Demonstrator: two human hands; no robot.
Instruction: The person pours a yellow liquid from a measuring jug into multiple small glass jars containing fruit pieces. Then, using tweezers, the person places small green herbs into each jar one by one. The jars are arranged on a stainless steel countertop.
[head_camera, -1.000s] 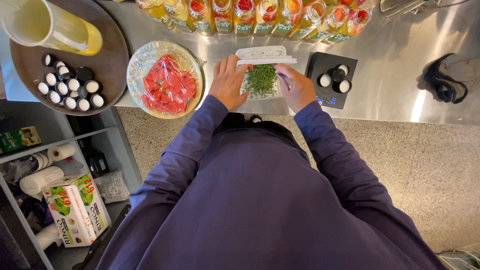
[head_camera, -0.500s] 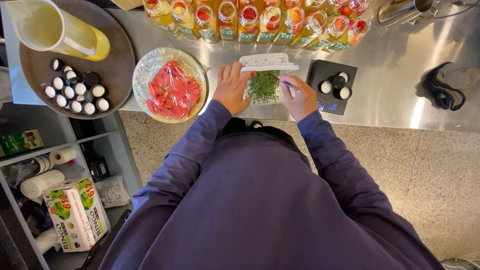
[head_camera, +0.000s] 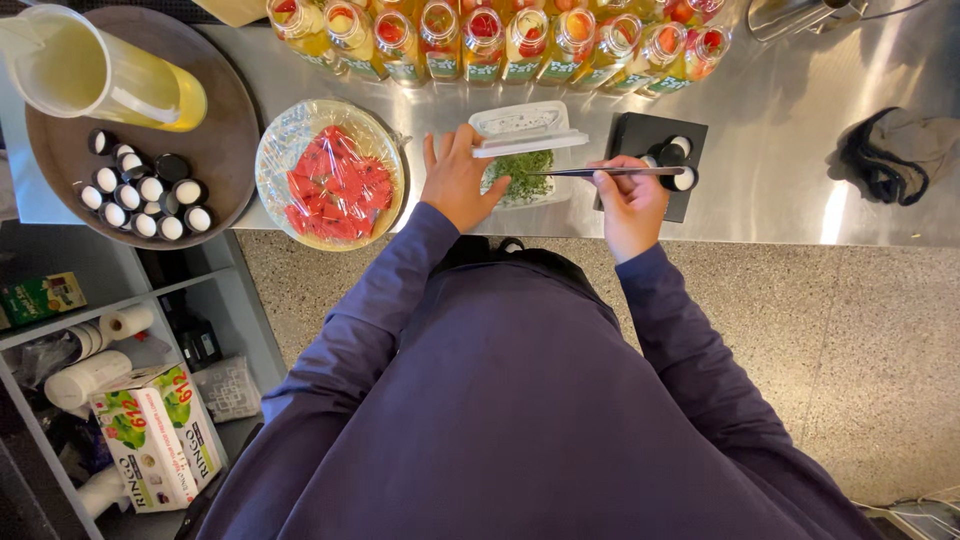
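A row of bottles (head_camera: 500, 40) runs along the top of the frame at the back of the counter (head_camera: 780, 130), and just below its middle sits a tub of herbs (head_camera: 520, 170) with its lid (head_camera: 530, 142) lying across it. The left hand (head_camera: 458, 180) rests at the tub's left side, the right hand (head_camera: 630, 200) at its right, holding tweezers (head_camera: 600, 172) over the herbs. Left of the tub lies a covered plate (head_camera: 330, 175); further left, a round tray (head_camera: 215, 140) carries a jug (head_camera: 90, 70) and small caps (head_camera: 140, 190). A slab (head_camera: 640, 135) lies right of the tub, a cloth (head_camera: 895, 150) at far right, and shelves (head_camera: 90, 330) fill the lower left.
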